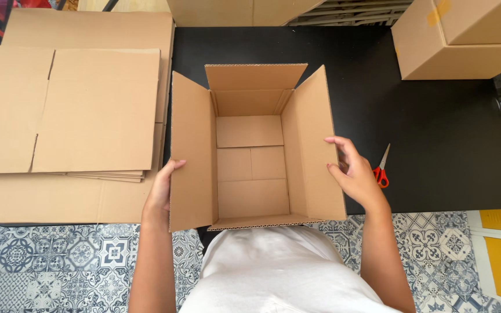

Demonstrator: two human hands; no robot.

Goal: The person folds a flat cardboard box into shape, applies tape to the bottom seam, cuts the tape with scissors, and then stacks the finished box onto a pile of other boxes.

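Looking down from our own head, we hold an open cardboard box [250, 156] at the near edge of a black table [436, 133], its four flaps splayed outward. Our left hand [162, 188] presses flat against the left flap, fingers nearly straight. Our right hand [352, 171] cups the right flap, fingers loosely curled, gripping nothing else. Red-handled scissors [382, 169] lie just beside that hand. Flattened cardboard sheets [65, 110] are stacked to the left.
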